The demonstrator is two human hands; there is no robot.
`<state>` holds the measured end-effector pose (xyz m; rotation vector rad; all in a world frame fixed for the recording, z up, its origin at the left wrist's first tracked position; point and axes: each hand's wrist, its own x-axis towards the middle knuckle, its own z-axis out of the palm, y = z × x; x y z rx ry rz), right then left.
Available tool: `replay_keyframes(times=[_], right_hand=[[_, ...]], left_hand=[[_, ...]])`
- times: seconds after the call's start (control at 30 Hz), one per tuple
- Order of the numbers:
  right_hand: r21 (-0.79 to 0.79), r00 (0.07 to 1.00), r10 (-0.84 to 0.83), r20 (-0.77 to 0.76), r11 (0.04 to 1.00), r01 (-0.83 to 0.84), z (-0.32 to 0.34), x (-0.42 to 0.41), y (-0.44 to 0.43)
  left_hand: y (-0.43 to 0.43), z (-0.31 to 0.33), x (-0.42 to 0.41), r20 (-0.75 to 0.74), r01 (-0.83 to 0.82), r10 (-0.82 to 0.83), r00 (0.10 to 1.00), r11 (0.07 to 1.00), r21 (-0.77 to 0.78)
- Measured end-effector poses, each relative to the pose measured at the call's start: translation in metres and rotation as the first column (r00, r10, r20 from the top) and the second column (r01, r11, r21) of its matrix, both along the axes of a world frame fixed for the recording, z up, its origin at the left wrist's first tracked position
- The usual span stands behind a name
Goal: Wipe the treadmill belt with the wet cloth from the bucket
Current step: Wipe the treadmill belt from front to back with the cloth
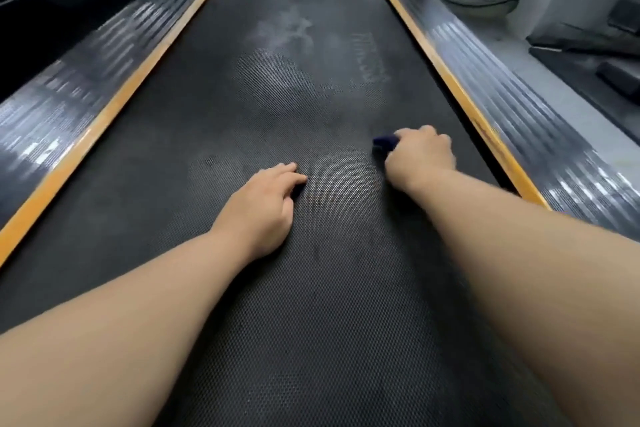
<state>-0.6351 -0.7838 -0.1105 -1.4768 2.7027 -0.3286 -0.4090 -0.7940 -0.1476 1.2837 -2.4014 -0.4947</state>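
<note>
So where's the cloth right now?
In the head view, the dark blue cloth is gripped in the right hand, pressed on the treadmill belt toward its right side, near the orange edge strip.

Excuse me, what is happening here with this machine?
A person is leaning over a treadmill belt and wiping it. The right hand grips a dark blue cloth and presses it on the belt, close to the orange edge strip on that side. The left hand rests on the belt with relaxed fingers and holds nothing. Farther up the belt, pale dusty smudges show. No bucket is in view.
</note>
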Motion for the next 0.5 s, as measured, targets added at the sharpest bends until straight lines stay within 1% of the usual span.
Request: replay_keyframes(times=[0.03,0.1,0.17,0.2,0.23,0.27,0.33,0.37,0.4,0.43,0.47,0.5], right_hand=[[0.012,0.998,0.055,-0.033,0.998,-0.055,-0.002,0.015,0.004],[-0.031,0.962,0.267,-0.054,0.963,-0.269,-0.01,0.054,0.023],[-0.111,0.875,0.481,-0.061,0.868,-0.484,-0.02,0.081,0.044],[-0.127,0.848,0.526,-0.064,0.839,-0.529,-0.023,0.081,0.046],[-0.122,0.852,0.52,-0.061,0.843,-0.523,-0.022,0.073,0.041],[-0.114,0.88,0.47,-0.07,0.873,-0.475,-0.021,0.06,0.031],[-0.06,0.963,0.262,-0.066,0.962,-0.266,-0.016,0.028,0.005],[-0.027,0.986,0.164,-0.039,0.986,-0.165,-0.01,0.016,-0.006],[-0.006,0.994,0.107,-0.013,0.994,-0.107,-0.006,0.011,-0.013],[0.008,0.995,0.102,-0.002,0.995,-0.102,-0.005,0.015,-0.018],[0.007,0.989,0.15,-0.002,0.989,-0.15,-0.005,0.025,-0.018],[-0.017,0.968,0.249,-0.019,0.968,-0.25,-0.01,0.039,-0.014]], left_hand=[[0.0,0.0,0.0,-0.001,-0.001,0.001,1.0,1.0,-0.002],[0.0,0.002,-0.001,0.011,0.009,-0.009,1.0,1.0,-0.015],[0.004,0.006,-0.001,0.039,0.026,-0.025,0.999,0.999,-0.023],[0.006,0.007,-0.002,0.047,0.03,-0.028,0.999,0.999,-0.036],[0.007,0.007,-0.002,0.052,0.025,-0.022,0.998,0.998,-0.05],[0.007,0.009,-0.002,0.047,0.009,-0.006,0.999,0.998,-0.055],[0.001,0.015,0.004,0.069,-0.033,0.037,0.997,0.997,-0.064],[-0.006,0.018,0.011,0.117,-0.048,0.062,0.991,0.992,-0.115],[-0.014,0.019,0.018,0.178,-0.057,0.092,0.98,0.979,-0.195],[-0.024,0.018,0.026,0.229,-0.075,0.135,0.964,0.964,-0.253],[-0.029,0.016,0.034,0.249,-0.113,0.178,0.952,0.961,-0.253],[-0.032,0.013,0.039,0.233,-0.155,0.208,0.95,0.962,-0.226]])
